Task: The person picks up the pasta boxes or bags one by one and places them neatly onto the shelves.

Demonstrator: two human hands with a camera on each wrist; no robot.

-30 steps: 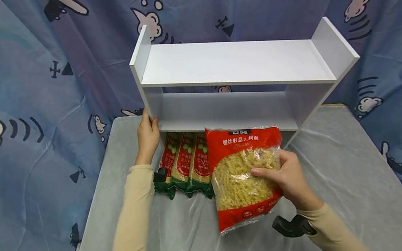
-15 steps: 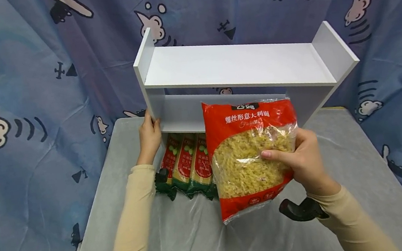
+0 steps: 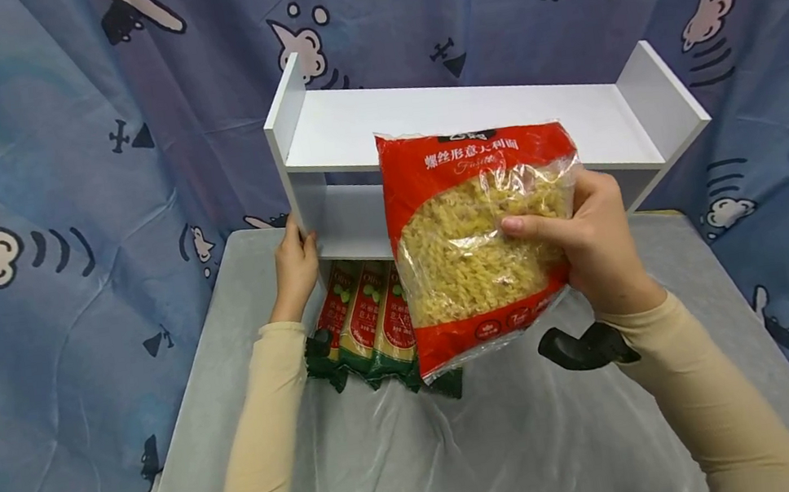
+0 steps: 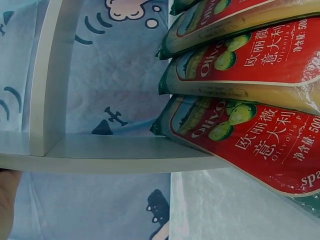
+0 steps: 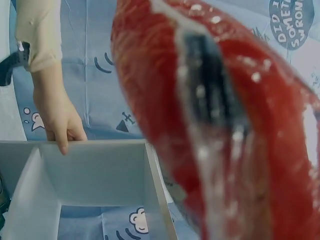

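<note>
Our right hand gripped the pasta bag by its side edge, raised in front of the shelf. We judged it light, soft, crinkly and slippery, contents brittle; a pinch mid-side suited. Our left hand held the shelf's left panel, fingers curled round it.

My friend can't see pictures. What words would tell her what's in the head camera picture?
A person's right hand holds up a red bag of spiral pasta in front of a white two-level shelf on a table covered in clear plastic. The left hand holds the shelf's left side panel, and three red-and-green spaghetti packs lie under the shelf.
</note>
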